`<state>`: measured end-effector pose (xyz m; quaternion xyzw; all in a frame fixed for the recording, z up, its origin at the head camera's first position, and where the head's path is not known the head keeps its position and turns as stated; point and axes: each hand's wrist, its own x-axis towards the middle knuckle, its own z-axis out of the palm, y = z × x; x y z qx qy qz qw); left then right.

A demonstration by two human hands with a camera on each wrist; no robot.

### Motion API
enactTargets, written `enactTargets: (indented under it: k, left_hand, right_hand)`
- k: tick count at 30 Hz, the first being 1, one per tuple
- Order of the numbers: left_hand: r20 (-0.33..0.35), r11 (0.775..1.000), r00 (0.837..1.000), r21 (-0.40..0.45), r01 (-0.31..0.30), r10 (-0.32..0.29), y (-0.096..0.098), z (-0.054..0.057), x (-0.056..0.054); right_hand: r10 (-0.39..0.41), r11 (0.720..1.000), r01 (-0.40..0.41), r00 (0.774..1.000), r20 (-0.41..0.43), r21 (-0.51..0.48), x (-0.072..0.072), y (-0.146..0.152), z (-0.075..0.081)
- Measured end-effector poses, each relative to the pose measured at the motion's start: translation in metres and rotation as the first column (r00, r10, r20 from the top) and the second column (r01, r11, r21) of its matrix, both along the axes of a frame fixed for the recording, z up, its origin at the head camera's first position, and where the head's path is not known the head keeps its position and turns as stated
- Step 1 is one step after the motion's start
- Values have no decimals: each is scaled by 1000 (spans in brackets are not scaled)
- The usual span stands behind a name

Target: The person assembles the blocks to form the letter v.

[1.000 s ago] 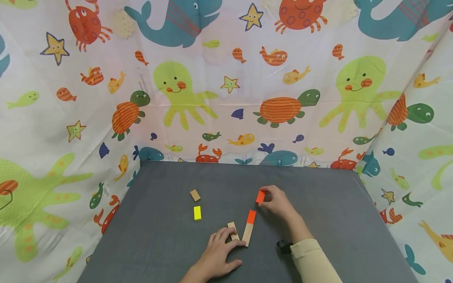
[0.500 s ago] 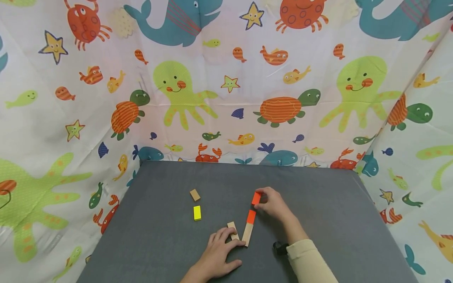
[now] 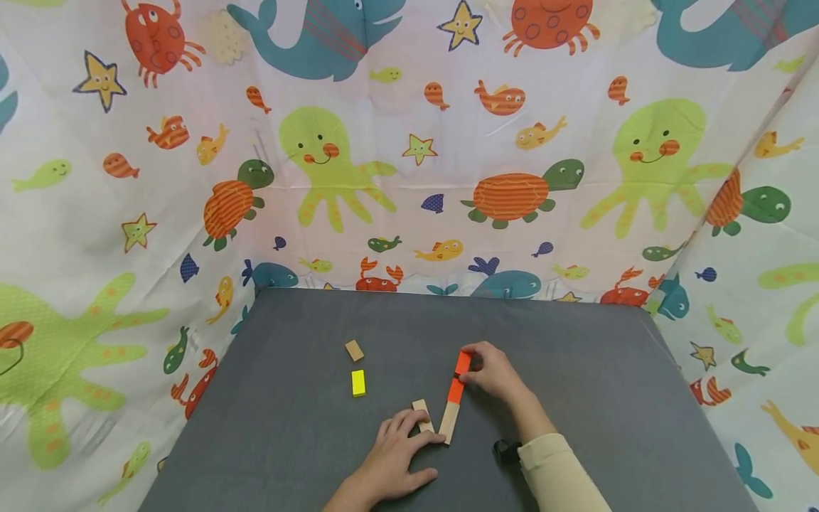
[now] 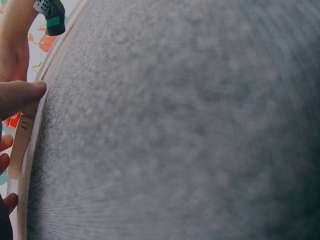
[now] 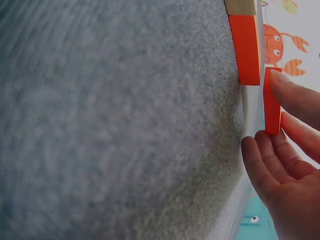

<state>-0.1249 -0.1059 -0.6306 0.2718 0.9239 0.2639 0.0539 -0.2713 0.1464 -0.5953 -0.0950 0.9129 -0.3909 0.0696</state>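
Observation:
My right hand [image 3: 495,371] pinches an orange-red wooden block [image 3: 463,361] between thumb and fingertips. Just below it lies a second orange-red block [image 3: 456,390], with a narrow dark gap between them in the head view. That one lines up end to end with a plain wooden block [image 3: 450,423]. My left hand [image 3: 399,455] rests with fingers spread; its index fingertip is at the plain block's near end. Another fingertip lies on a second plain block [image 3: 419,407], partly covered by the hand. In the left wrist view a plain block [image 4: 21,137] bears the number 43.
A yellow block [image 3: 358,383] and a small plain block [image 3: 354,350] lie apart on the left of the dark grey table [image 3: 275,427]. A curtain [image 3: 409,206] printed with sea animals stands behind and along both sides.
My right hand has brought the held orange-red block left and slightly nearer, so it now lines up with the row. The left hand has stayed in place.

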Motion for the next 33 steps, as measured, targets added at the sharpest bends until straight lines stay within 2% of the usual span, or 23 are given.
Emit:
enactTargets:
  k: [6, 11, 24, 33]
  left_hand:
    - [5, 1000, 1000, 5, -3, 3, 1, 1, 0]
    - [-19, 999, 1000, 23, -22, 22, 2, -1, 0]
    - [-35, 1000, 999, 24, -10, 11, 4, -2, 0]
    - [11, 1000, 1000, 9, -16, 16, 3, -3, 0]
  right_hand:
    - [25, 999, -24, 1000, -17, 31, -1, 1, 0]
    - [54, 998, -53, 998, -23, 20, -3, 0, 0]
    - [51, 999, -51, 999, 9, 15, -2, 3, -6]
    - [88, 996, -87, 996, -4, 26, 0, 4, -6]
